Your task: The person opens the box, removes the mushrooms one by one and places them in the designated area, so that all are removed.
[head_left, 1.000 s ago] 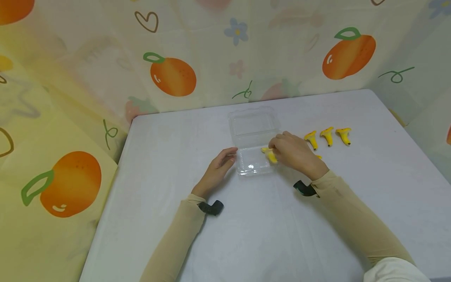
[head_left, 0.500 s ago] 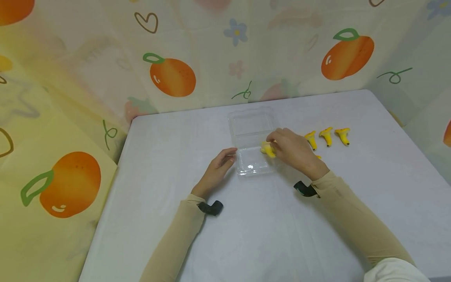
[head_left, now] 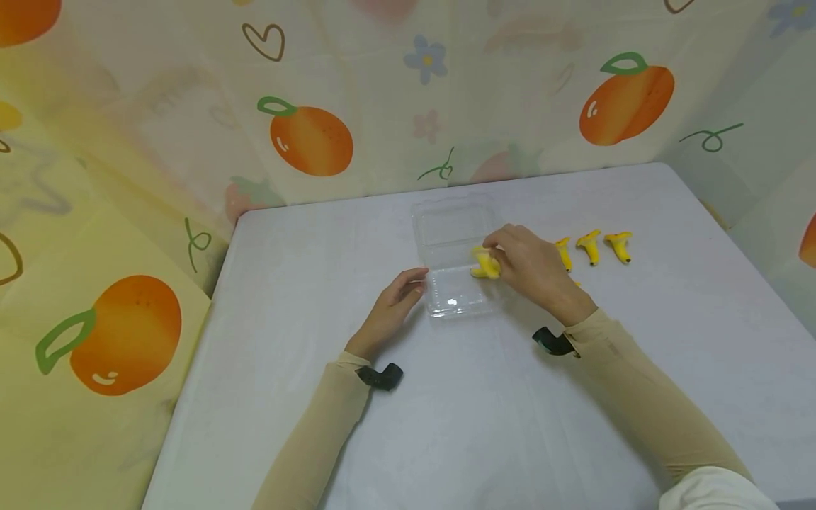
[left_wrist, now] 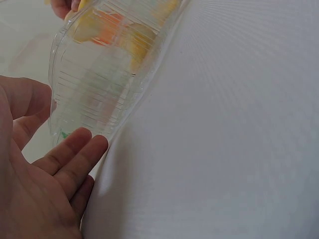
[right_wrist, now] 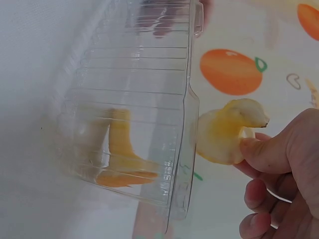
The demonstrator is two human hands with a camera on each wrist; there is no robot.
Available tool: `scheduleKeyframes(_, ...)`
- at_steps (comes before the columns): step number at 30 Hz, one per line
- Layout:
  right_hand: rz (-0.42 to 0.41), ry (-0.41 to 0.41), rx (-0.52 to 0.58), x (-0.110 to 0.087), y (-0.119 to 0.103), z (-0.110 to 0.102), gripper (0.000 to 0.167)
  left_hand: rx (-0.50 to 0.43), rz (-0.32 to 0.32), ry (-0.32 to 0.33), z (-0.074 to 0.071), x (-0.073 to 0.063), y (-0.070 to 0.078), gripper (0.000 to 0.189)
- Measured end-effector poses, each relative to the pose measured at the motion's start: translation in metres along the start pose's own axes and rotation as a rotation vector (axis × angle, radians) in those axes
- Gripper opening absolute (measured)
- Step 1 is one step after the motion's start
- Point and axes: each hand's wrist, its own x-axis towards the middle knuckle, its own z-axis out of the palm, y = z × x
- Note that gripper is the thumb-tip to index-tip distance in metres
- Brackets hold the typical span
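A clear plastic clamshell box (head_left: pixel 460 292) lies with its lid (head_left: pixel 454 219) folded back on the table. My right hand (head_left: pixel 529 265) pinches a yellow, trumpet-shaped mushroom (right_wrist: pixel 232 130) between thumb and forefinger. In the right wrist view, the pinched mushroom is just above the box's rim. Another yellow mushroom (right_wrist: pixel 122 152) shows through the wall, lying inside the box near its right end. At the box's left end is my left hand (head_left: pixel 390 308), its fingers loosely extended. Those fingertips (left_wrist: pixel 99 144) are against or very close to the box wall.
To the right of my right hand, yellow mushrooms (head_left: pixel 589 248) (head_left: pixel 618 246) lie in a row, one partly behind the hand. A sliver of yellow shows by the right wrist. A white cloth covers the table (head_left: pixel 446 418); a fruit-print curtain (head_left: pixel 382 106) hangs behind.
My right hand has risen slightly and moved a little away from me, lifting the pinched mushroom and turning it. My left hand stays at the box's left end.
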Motion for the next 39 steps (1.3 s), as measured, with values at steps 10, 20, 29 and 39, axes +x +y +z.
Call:
scheduleKeyframes(10,0.0,0.021,-0.022,0.0,0.002,-0.005,0.014,0.003,0.001,-0.006,-0.001,0.0,0.0,0.04)
scheduleKeyframes(20,-0.018,0.065,-0.048,-0.003,0.008,-0.01,0.014,-0.017,0.002,0.004,0.0,0.0,-0.001,0.039)
scheduleKeyframes(29,0.005,0.09,-0.062,-0.005,0.012,-0.018,0.014,-0.031,-0.002,0.004,0.001,0.001,0.002,0.042)
scheduleKeyframes(39,0.011,0.146,-0.062,-0.01,0.022,-0.028,0.014,-0.012,0.013,0.012,0.001,0.0,-0.001,0.04)
